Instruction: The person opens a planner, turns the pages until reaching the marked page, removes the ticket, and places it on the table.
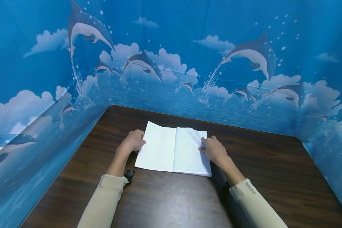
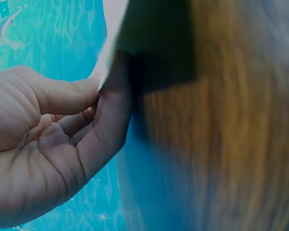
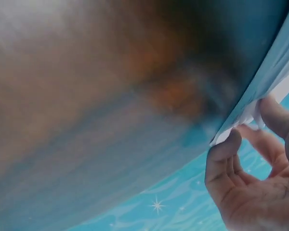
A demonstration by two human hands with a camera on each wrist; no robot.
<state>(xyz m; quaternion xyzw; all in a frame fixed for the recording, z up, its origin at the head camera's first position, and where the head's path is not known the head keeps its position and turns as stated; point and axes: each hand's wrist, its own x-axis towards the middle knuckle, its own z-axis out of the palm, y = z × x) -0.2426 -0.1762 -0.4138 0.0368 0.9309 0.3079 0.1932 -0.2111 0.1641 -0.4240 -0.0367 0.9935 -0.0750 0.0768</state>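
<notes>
An open notebook [image 1: 159, 148] sits toward the far side of the desk [image 1: 171, 199], between the two hands. The left hand [image 1: 133, 141] pinches its left edge, thumb against fingers; the right hand [image 1: 215, 149] pinches the right edge, also between thumb and fingers. Gripped from opposite sides, the notebook is probably being spread and steadied – a single hand might let one half fall shut. The left half seems tilted up a little, which would make room for fingers underneath.

Those fingers are mostly hidden in the head view, as is the cover. How many sheets the right hand holds, I cannot tell; the right wrist view shows only a pale, crumpled-looking edge, with much of the rest blurred. The left page looks blank, though faint lines could be lost in the brightness; the right page is ruled.
</notes>
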